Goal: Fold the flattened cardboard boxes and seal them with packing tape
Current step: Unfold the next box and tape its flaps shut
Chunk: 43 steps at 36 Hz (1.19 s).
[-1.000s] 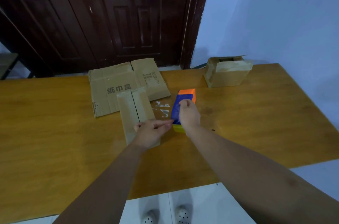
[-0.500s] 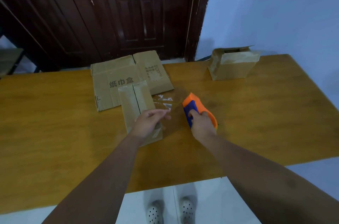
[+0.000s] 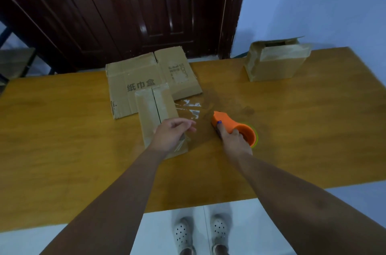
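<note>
1. Surface [image 3: 62,139]: wood top. The L third is bare from far edge to near edge, so this is the widest open room for moving. The near edge runs across the lower view, w/ pale floor [image 3: 156,229] below it.

2. Large flat carton [image 3: 129,81]: lies flat at ctr-left. Its far edge is at the far edge of the surface, in front of the dark door [image 3: 125,4]. Printed characters face up.

3. Small flat carton [image 3: 152,108]: overlaps the near edge of the large flat carton and extends toward the person. A centre seam runs along its length.

4. Left grip [image 3: 171,135]: positioned over the near R corner of the small flat carton. Released: fingers loosely extended and pointing R past the carton's R edge, nothing held. Contact btwn palm and cardboard: cannot tell.

5. Clear tape strips [image 3: 191,108]: on the surface just R of the small flat carton, in the gap btwn the two grips.

6. Tape dispenser [image 3: 231,125]: orange, nose pointing to far-left. Right grip [image 3: 235,143] grasps it from the near side, fingers curled round the body. Resting on the surface or just above it: cannot tell.

7. Folded box [image 3: 275,64]: stands at the far R corner, top flaps open, well apart from the dispenser. Bare surface lies btwn them and out to the R edge.
</note>
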Each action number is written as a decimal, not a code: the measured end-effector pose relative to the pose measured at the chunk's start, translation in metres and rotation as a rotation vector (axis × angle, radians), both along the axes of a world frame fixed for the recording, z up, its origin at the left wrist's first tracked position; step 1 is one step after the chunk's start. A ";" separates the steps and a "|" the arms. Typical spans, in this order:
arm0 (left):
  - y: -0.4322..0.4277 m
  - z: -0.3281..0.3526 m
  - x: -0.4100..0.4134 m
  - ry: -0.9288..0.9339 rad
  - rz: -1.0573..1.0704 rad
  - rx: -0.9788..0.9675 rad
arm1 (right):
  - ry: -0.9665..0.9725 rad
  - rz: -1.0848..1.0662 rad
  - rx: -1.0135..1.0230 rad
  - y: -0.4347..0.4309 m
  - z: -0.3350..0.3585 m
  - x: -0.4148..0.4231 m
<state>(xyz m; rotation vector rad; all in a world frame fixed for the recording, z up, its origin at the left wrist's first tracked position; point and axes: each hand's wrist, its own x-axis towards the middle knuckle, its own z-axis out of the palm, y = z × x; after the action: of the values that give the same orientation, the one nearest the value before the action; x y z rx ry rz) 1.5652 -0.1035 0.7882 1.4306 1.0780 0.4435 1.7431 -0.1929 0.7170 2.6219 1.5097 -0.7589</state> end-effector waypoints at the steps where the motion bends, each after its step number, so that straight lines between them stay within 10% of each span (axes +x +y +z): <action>1: 0.000 0.000 0.000 0.002 -0.001 -0.001 | 0.020 -0.020 0.018 -0.001 -0.002 0.001; 11: -0.004 0.003 0.002 -0.003 0.064 0.003 | 0.135 0.109 0.147 -0.019 0.004 0.006; 27: -0.007 0.011 0.004 -0.074 0.127 -0.032 | -0.248 0.229 0.046 -0.021 0.019 -0.003; 35: 0.002 0.006 -0.002 -0.256 0.321 -0.102 | 0.107 0.394 0.592 0.018 0.068 -0.043; 43: 0.004 0.004 -0.007 -0.251 0.443 -0.041 | 0.180 0.619 0.365 0.035 0.079 -0.062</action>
<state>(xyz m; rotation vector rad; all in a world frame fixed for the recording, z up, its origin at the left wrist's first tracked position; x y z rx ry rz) 1.5587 -0.0994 0.7925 1.0605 1.1881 0.8873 1.6809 -0.1584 0.7958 2.0869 2.5338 -0.7130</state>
